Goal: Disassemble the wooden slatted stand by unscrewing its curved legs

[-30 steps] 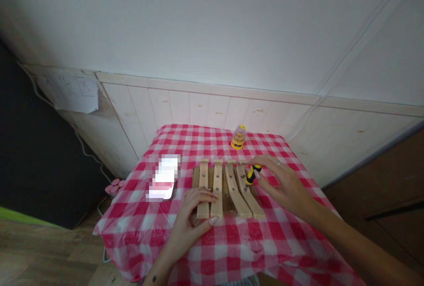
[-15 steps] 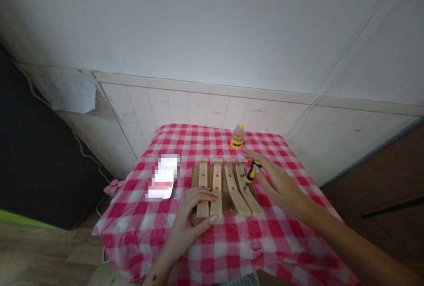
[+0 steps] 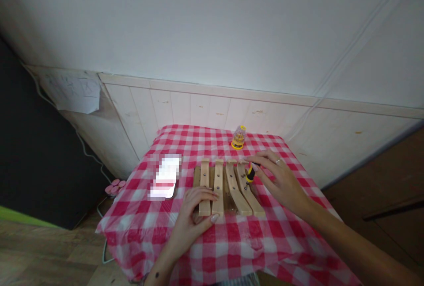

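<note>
Several pale wooden slats (image 3: 217, 177) with dark screws lie side by side on a darker wooden base (image 3: 228, 204). The two on the right bend toward the right at their near ends. My left hand (image 3: 195, 208) rests over the two left slats, fingers on top and thumb at their near ends. Between the fingers of my right hand (image 3: 276, 177) is a short yellow-and-black screwdriver (image 3: 251, 174). It leans a little, its tip at the lower screw of the rightmost slat. My fingers partly hide its handle.
A red-and-white checked cloth (image 3: 232, 250) covers the table. A phone (image 3: 167, 173) with a lit, blurred screen lies on the left. Behind the slats stands a clear-topped yellow bit holder (image 3: 238, 138). A panelled wall (image 3: 198, 104) closes the far side.
My right fingers have shifted around the screwdriver handle, which is now more covered and slightly more upright. Its tip stays at the same screw. My left hand keeps its place.
</note>
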Demonstrator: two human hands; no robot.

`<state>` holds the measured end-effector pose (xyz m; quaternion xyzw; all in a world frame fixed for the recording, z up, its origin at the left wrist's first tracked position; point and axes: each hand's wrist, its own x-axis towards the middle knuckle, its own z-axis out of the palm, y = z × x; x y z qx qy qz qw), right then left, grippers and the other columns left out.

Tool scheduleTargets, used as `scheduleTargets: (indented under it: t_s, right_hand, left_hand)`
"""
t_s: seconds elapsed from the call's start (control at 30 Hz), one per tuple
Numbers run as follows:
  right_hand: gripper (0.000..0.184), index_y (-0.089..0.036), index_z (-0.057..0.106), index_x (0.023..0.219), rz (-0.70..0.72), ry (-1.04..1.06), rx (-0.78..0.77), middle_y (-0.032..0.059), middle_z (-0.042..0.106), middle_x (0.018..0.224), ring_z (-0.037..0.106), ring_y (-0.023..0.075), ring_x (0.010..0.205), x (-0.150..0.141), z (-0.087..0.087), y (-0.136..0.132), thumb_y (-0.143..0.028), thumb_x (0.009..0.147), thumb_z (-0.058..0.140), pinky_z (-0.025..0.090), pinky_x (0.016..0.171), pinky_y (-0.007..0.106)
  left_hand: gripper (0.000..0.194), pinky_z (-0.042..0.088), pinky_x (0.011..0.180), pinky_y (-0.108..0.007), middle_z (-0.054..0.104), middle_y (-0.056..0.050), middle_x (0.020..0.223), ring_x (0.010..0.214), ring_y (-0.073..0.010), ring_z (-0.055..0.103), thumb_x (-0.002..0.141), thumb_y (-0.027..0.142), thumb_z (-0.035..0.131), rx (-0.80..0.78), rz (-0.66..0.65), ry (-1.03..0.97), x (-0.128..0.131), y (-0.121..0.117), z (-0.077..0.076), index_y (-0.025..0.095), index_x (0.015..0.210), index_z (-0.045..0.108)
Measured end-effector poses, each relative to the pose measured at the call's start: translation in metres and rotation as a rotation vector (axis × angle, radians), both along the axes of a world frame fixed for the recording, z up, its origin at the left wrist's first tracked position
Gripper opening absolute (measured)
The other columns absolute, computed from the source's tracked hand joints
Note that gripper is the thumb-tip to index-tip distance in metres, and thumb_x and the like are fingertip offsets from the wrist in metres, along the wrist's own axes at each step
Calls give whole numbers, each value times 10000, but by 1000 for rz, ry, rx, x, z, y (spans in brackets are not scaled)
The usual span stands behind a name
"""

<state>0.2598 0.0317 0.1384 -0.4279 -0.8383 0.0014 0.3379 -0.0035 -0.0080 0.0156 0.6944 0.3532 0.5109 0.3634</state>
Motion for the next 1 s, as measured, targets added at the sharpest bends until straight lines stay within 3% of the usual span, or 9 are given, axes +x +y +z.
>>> scheduleTargets:
  t_s: [0.17,0.4,0.57,0.67,0.83,0.93,1.0]
  right_hand:
    - [343,-258,647,1247,10,-26,18,119,710,1166,689,266,1096,4,-3,-3,-187,1006,413,589,923,450]
    - [158,-259,688,989,-81,78,1,73,774,955,750,254,884,-3,-4,-4,-370,993,577,626,803,399]
    - [336,-255,616,1307,-8,54,-44,110,711,1325,668,263,1242,0,-5,-1,-235,1025,436,567,1026,474]
    - [405,-245,549,1399,8,29,-62,126,656,1412,616,267,1317,2,-7,-1,-217,1021,405,534,1064,505]
    - [246,-255,654,1195,-66,40,-100,101,766,1123,741,280,1011,1,-7,-1,-359,1014,523,613,849,446]
    - [211,-255,729,997,-82,96,-71,76,712,950,706,252,892,-1,-5,2,-409,989,584,600,744,386]
    - [227,-261,769,984,-92,126,-33,69,643,891,664,237,845,-1,-2,4,-411,981,599,582,692,364]
  left_hand:
    - [208,449,1016,-472,726,-85,1139,1163,-307,614,924,422,698,2,7,0,1,0,0,266,1060,703]
    - [191,447,1018,-449,732,-67,1135,1166,-297,616,921,397,713,16,7,-9,0,0,-1,275,1067,704]
    - [206,444,1030,-455,724,-70,1144,1161,-297,619,923,412,709,10,10,-9,1,0,-1,270,1072,704]
    - [221,444,1037,-467,722,-80,1148,1173,-304,614,926,426,705,6,15,-9,1,0,-2,262,1073,706]
    - [229,453,1032,-471,733,-87,1130,1172,-309,617,925,448,703,7,18,-8,1,0,-1,256,1051,709]
    - [224,455,1024,-466,733,-83,1129,1163,-305,621,925,442,702,4,9,-4,1,0,0,261,1055,708]
    - [221,453,1025,-465,734,-83,1137,1165,-304,622,927,437,699,1,3,1,0,0,0,263,1063,706]
